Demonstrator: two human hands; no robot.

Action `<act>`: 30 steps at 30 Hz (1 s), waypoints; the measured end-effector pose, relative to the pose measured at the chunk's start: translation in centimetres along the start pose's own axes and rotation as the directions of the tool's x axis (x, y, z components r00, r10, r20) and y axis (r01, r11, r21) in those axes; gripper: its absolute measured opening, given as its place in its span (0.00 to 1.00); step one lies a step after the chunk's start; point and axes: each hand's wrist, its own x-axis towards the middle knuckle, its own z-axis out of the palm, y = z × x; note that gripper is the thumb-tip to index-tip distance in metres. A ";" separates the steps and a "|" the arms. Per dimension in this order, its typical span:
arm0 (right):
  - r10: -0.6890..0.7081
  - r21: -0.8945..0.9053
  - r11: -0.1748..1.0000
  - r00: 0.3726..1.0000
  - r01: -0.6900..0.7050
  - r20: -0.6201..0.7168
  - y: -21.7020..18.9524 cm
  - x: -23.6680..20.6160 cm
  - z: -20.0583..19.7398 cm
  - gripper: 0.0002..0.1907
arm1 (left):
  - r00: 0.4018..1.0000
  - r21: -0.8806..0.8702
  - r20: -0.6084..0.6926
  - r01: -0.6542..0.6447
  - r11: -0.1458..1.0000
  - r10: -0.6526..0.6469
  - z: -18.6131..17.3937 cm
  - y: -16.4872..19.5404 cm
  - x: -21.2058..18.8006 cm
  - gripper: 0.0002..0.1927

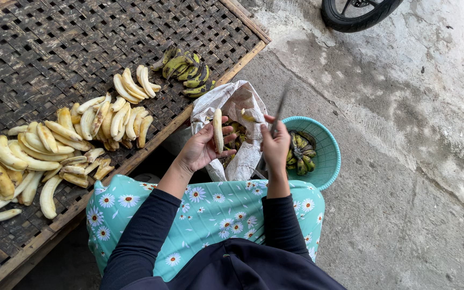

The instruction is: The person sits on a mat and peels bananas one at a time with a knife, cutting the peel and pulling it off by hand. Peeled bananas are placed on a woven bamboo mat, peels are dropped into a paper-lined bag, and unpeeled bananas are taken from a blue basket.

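The peeled banana (218,130) stands upright in your left hand (202,147), fingers curled around its lower half. Just right of that grip, your right hand (275,145) is closed around a knife (279,110), blade pointing up. Behind both hands sits an open white sack (232,99); right of the knife hand, a teal basket (326,156) of peels (301,153). Far left, peeled bananas (55,145) lie on a woven tray (55,48).

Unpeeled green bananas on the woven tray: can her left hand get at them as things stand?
Probably not right away. The left hand holds a peeled banana, and the green bananas lie beyond the white sack. Nothing covers them, so freed, it could likely stretch over.
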 end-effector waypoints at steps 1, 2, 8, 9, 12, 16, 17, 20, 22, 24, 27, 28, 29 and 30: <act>0.053 0.061 0.996 0.995 -0.059 0.082 0.0 -0.2 0.4 0.17 | 0.999 0.057 -0.040 -0.002 0.998 0.004 -0.2 0.0 0.0 0.23; 0.101 0.117 0.986 0.981 -0.122 0.167 0.0 -0.4 1.1 0.17 | 1.000 0.198 -0.030 0.000 0.980 0.006 -0.5 -0.2 0.2 0.24; 0.141 0.311 0.911 0.915 -0.269 0.379 -0.3 -1.7 2.7 0.14 | 0.963 0.559 -0.202 -0.034 0.828 0.176 -4.0 -2.0 1.3 0.22; 0.133 0.330 0.909 0.926 -0.256 0.354 -0.3 -1.9 2.8 0.13 | 0.931 0.471 -0.286 -0.068 0.879 0.225 -4.4 -2.1 1.7 0.21; 0.039 0.208 0.970 0.921 -0.128 0.387 -0.5 -2.7 3.5 0.12 | 0.898 0.185 -0.384 -0.151 0.971 0.212 -5.1 -2.2 2.3 0.18; -0.005 0.161 0.983 0.865 -0.088 0.502 -1.2 -5.0 5.1 0.14 | 0.931 -0.099 -0.217 -0.321 0.942 0.294 -4.5 -2.3 2.9 0.19; -0.030 0.175 0.982 0.861 -0.070 0.508 -1.5 -5.3 5.2 0.16 | 0.924 -0.129 -0.175 -0.364 0.923 0.340 -4.4 -2.1 2.8 0.19; -0.002 0.186 0.977 0.876 -0.100 0.482 -2.1 -5.6 5.5 0.21 | 0.885 -0.130 -0.168 -0.457 0.880 0.435 -3.9 -1.2 2.0 0.20; -0.032 0.161 0.986 0.896 -0.044 0.442 -2.0 -5.4 5.9 0.22 | 0.848 -0.001 -0.298 -0.460 0.888 0.439 -3.4 -0.6 1.3 0.21; -0.150 0.111 0.987 0.906 0.115 0.397 -1.3 -5.1 6.7 0.21 | 0.853 0.062 -0.259 -0.454 0.889 0.454 -2.3 -0.7 1.1 0.19; -0.056 0.080 0.996 0.954 0.033 0.295 -0.3 -4.5 7.2 0.16 | 0.880 0.095 -0.190 -0.425 0.900 0.435 -0.6 -0.9 1.0 0.18; -0.115 0.051 0.993 0.960 0.106 0.255 0.1 -4.4 7.1 0.16 | 0.892 0.093 -0.168 -0.410 0.907 0.420 -0.2 -1.0 0.8 0.18; -0.179 0.019 0.984 0.960 0.179 0.216 0.4 -4.1 6.8 0.15 | 0.912 0.122 -0.141 -0.371 0.921 0.386 0.2 -1.0 0.7 0.18; -0.246 -0.015 0.967 0.953 0.252 0.180 0.6 -3.8 6.6 0.14 | 0.929 0.152 -0.113 -0.334 0.930 0.352 0.4 -1.0 0.5 0.18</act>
